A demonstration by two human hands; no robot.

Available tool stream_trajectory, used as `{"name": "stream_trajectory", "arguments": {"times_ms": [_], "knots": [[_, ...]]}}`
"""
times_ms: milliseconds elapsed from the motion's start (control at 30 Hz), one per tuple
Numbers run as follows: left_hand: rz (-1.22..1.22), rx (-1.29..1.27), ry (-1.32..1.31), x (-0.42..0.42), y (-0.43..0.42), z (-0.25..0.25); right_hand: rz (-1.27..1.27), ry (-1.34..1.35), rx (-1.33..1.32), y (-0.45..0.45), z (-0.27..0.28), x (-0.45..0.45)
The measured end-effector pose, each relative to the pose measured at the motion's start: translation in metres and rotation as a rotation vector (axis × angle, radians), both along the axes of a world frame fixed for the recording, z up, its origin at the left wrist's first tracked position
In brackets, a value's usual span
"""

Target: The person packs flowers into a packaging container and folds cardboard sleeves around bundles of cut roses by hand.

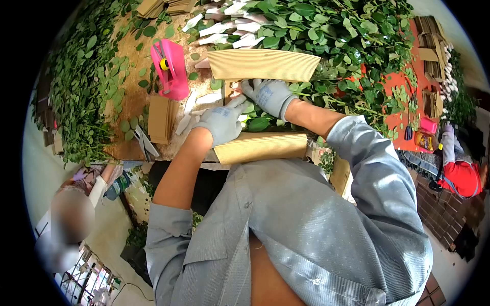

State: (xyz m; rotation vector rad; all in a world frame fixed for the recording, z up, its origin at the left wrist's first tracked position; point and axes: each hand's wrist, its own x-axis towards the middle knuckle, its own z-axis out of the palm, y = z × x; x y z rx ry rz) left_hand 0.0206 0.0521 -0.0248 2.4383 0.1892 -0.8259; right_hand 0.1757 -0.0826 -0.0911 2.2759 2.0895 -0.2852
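Both hands wear light grey gloves and meet between two corrugated cardboard pieces. My left hand [223, 122] reaches over the table with its fingers toward the middle. Beside it on the right, my right hand [267, 97] has bent fingers at the lower edge of the far cardboard piece [264, 64]. What lies between the fingertips is small and partly hidden. Nearer my body, the other cardboard piece [261, 148] stands against the table edge. Green leafy stems [337, 94] run rightward from beside my right hand.
A pink tape dispenser [173, 71], a stack of cardboard pieces [160, 120] and a grey-and-black tool [146, 143] are at the left. White-wrapped bundles [232, 25] lie at the back. One person [71, 219] is at the lower left, another in red [462, 176] at the right.
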Motion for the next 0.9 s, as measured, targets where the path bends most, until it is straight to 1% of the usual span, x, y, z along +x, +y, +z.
{"name": "stream_trajectory", "arguments": {"times_ms": [133, 267, 300, 367, 433, 533, 600, 733, 800, 867, 900], "knots": [[0.014, -0.004, 0.026, 0.000, -0.001, 0.002, -0.019, 0.008, -0.038, 0.001, 0.003, -0.001], [0.011, 0.025, -0.065, -0.009, 0.001, -0.017, -0.013, 0.025, -0.018, -0.001, -0.003, 0.000], [0.015, 0.023, -0.104, -0.008, 0.001, -0.015, -0.015, 0.023, -0.014, -0.001, -0.001, 0.000], [0.034, 0.006, -0.106, -0.008, 0.001, -0.011, -0.050, -0.006, 0.020, -0.004, 0.001, -0.004], [0.050, -0.015, -0.103, -0.004, 0.001, -0.002, -0.086, 0.023, 0.055, -0.010, 0.005, -0.006], [0.108, -0.013, -0.125, -0.002, 0.001, 0.001, -0.135, 0.061, 0.110, -0.023, 0.025, -0.009], [0.047, 0.106, -0.234, 0.000, 0.003, -0.003, -0.225, 0.153, 0.105, -0.032, 0.033, -0.010], [0.021, 0.122, -0.224, 0.010, 0.002, -0.002, -0.330, 0.201, 0.147, -0.060, 0.056, -0.006], [0.016, 0.166, -0.090, 0.015, -0.001, -0.001, -0.390, 0.142, 0.190, -0.075, 0.051, -0.002], [0.007, 0.163, -0.121, 0.012, 0.000, -0.013, -0.421, 0.081, 0.233, -0.087, 0.044, 0.005], [0.004, 0.165, -0.153, 0.010, 0.000, -0.019, -0.456, 0.029, 0.184, -0.093, 0.033, 0.008]]}}
